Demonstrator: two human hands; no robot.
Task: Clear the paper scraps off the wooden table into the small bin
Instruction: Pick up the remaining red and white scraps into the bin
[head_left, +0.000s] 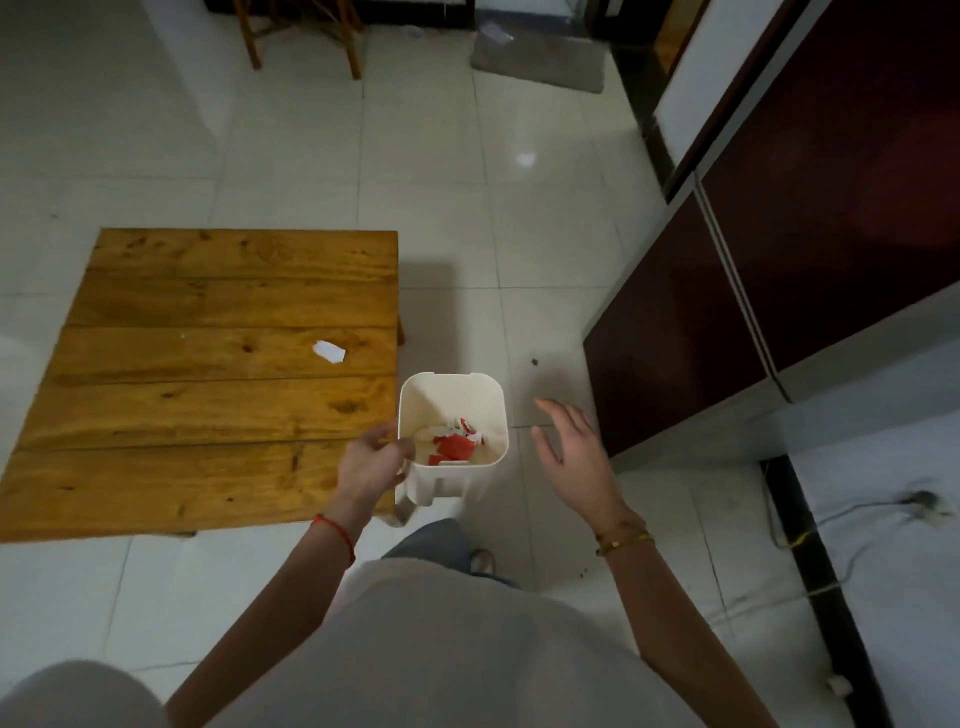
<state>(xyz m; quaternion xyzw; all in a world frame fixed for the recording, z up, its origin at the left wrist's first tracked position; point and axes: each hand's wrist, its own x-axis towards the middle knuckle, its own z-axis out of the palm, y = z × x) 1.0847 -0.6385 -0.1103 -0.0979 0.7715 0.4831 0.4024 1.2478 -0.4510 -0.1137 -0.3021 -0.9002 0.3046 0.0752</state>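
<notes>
A low wooden table made of planks fills the left of the head view. One white paper scrap lies on it near the right edge, and a tiny white fleck lies further left. A small white bin stands on the floor against the table's right side, with red and white scraps inside. My left hand is at the bin's left rim, fingers curled; whether it grips the rim is unclear. To the bin's right hovers my right hand, fingers spread and holding nothing.
Dark cabinet doors run along the right. A grey mat and wooden chair legs are at the back. A cable and plug lie on the floor at right. White tiles surround the table.
</notes>
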